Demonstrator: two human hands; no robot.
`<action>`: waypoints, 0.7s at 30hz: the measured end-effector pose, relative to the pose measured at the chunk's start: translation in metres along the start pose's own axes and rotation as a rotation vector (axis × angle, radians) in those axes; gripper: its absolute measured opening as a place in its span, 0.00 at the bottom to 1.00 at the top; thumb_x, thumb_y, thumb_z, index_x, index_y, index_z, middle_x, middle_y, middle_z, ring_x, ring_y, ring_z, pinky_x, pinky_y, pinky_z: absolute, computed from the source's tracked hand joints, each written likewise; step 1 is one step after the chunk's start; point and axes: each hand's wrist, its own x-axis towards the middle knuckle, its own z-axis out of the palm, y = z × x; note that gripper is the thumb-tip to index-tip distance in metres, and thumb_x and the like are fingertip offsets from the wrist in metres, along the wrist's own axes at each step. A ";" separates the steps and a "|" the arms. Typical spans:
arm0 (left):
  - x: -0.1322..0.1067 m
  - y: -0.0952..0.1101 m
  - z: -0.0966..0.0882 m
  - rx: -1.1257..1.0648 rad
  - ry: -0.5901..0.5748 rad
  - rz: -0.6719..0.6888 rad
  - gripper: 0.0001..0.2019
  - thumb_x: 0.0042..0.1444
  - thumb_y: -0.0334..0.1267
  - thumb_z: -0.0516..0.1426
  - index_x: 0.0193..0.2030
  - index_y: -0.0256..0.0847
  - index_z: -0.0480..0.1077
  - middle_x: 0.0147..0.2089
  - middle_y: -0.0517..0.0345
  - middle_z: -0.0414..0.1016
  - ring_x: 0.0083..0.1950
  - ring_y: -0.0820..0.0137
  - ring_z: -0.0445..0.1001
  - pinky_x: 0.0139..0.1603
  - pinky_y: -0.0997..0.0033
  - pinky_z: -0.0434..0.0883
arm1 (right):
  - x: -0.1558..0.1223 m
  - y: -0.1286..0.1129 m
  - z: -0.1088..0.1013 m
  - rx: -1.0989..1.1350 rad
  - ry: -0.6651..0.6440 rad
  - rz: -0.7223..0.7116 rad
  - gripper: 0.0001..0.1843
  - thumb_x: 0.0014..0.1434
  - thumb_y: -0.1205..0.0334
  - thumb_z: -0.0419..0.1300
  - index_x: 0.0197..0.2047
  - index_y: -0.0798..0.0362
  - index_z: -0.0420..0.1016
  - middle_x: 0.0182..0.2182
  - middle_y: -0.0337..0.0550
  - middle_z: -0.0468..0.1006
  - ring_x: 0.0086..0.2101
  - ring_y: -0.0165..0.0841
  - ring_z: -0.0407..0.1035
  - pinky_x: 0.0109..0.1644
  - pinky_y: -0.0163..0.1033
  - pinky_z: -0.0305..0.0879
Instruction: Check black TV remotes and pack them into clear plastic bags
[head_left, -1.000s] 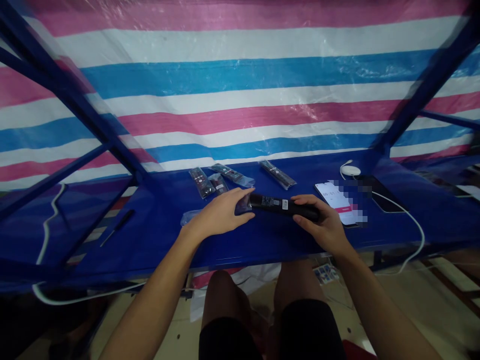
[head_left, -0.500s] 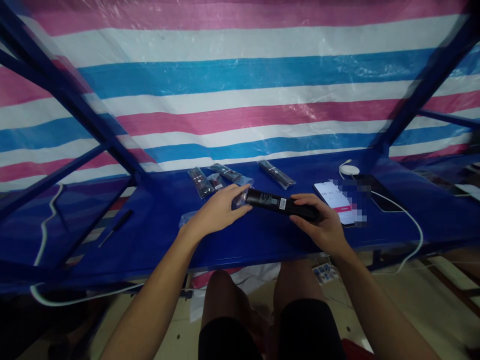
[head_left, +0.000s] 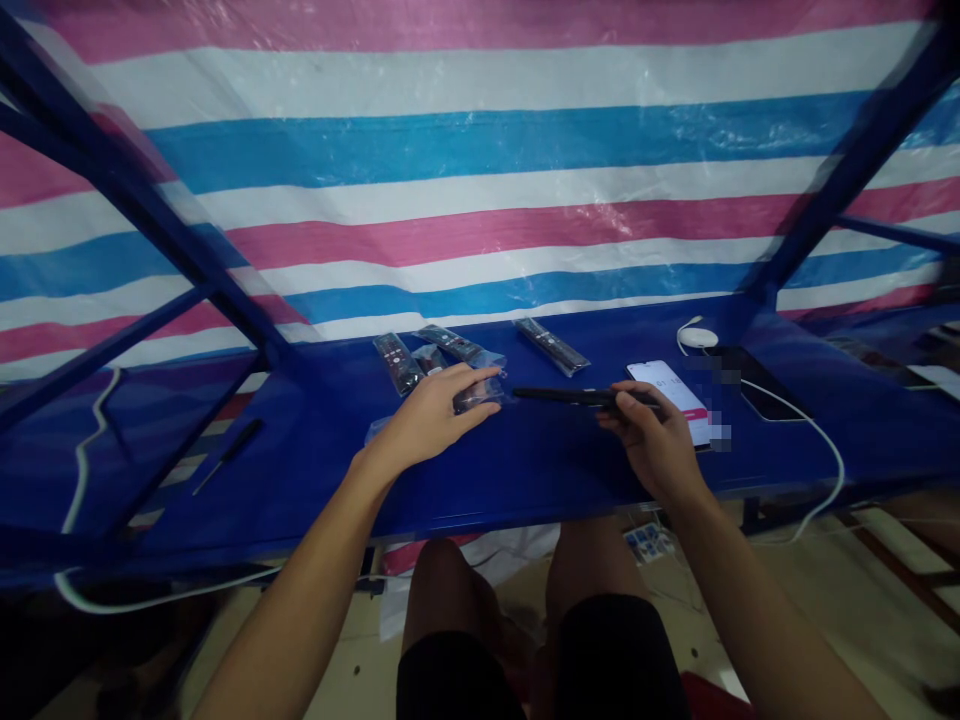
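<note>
My right hand point(head_left: 654, 432) is closed around one end of a black remote control point(head_left: 561, 396), turned almost edge-on, its other end pointing left. Between the thumb and fingers of my left hand point(head_left: 431, 412) is a clear plastic bag point(head_left: 478, 394); whether anything sits inside it is hard to make out. The remote's left tip is close to the bag, apart from my left fingers. Behind my left hand lie a bagged remote point(head_left: 397, 363), another bagged remote point(head_left: 450, 343) and a small bagged item point(head_left: 430, 360). Farther right rests one more bagged remote point(head_left: 552, 347).
A lit phone point(head_left: 667, 395) lies on the blue table point(head_left: 517, 480) beside my right hand. Past it are a dark phone-like device point(head_left: 757, 384) and a white round puck point(head_left: 697, 339) with a cable. A screwdriver point(head_left: 229, 455) lies left. Blue frame bars point(head_left: 142, 215) slope on both sides.
The remote has rolled from its labelled back to edge-on and moved slightly right, away from my left hand. My right fingers have shifted their grip. The left hand still pinches the plastic.
</note>
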 end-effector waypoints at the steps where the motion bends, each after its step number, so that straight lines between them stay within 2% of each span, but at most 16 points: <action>1: 0.000 0.000 0.000 0.000 -0.004 -0.001 0.24 0.68 0.49 0.60 0.68 0.52 0.69 0.46 0.56 0.75 0.46 0.64 0.74 0.50 0.60 0.73 | 0.002 0.001 -0.001 0.043 0.029 0.034 0.14 0.59 0.48 0.71 0.40 0.47 0.77 0.31 0.37 0.81 0.28 0.34 0.79 0.33 0.40 0.80; 3: -0.001 0.000 0.000 -0.015 -0.018 -0.004 0.25 0.66 0.49 0.62 0.68 0.52 0.69 0.48 0.55 0.75 0.47 0.63 0.74 0.51 0.60 0.73 | 0.005 0.001 -0.003 0.101 0.064 0.065 0.16 0.61 0.45 0.69 0.36 0.48 0.74 0.27 0.35 0.78 0.25 0.33 0.77 0.28 0.37 0.78; 5: -0.002 0.000 0.001 -0.042 -0.036 0.000 0.27 0.64 0.49 0.64 0.68 0.52 0.69 0.50 0.55 0.76 0.49 0.62 0.74 0.53 0.58 0.73 | 0.006 0.000 -0.005 0.127 0.060 0.062 0.16 0.62 0.45 0.68 0.35 0.47 0.72 0.27 0.35 0.78 0.24 0.33 0.78 0.27 0.36 0.77; 12: 0.001 0.004 0.003 -0.100 -0.073 0.028 0.29 0.61 0.45 0.67 0.68 0.49 0.69 0.52 0.55 0.77 0.51 0.62 0.75 0.56 0.58 0.72 | -0.003 -0.008 0.002 0.116 -0.078 0.076 0.12 0.59 0.49 0.70 0.38 0.47 0.77 0.31 0.38 0.81 0.30 0.35 0.80 0.34 0.40 0.80; 16: 0.002 0.010 0.001 -0.119 -0.106 0.032 0.29 0.60 0.44 0.68 0.67 0.49 0.70 0.52 0.55 0.78 0.50 0.63 0.76 0.55 0.60 0.73 | -0.006 -0.011 0.004 0.075 -0.123 0.059 0.12 0.59 0.49 0.71 0.40 0.46 0.78 0.38 0.40 0.83 0.33 0.36 0.80 0.38 0.44 0.81; 21: 0.001 0.014 -0.002 -0.128 -0.140 0.039 0.28 0.60 0.43 0.68 0.67 0.51 0.71 0.50 0.56 0.78 0.48 0.64 0.76 0.53 0.62 0.72 | -0.009 -0.009 0.001 0.024 -0.206 -0.001 0.13 0.58 0.51 0.72 0.44 0.44 0.79 0.46 0.43 0.83 0.45 0.41 0.79 0.49 0.48 0.80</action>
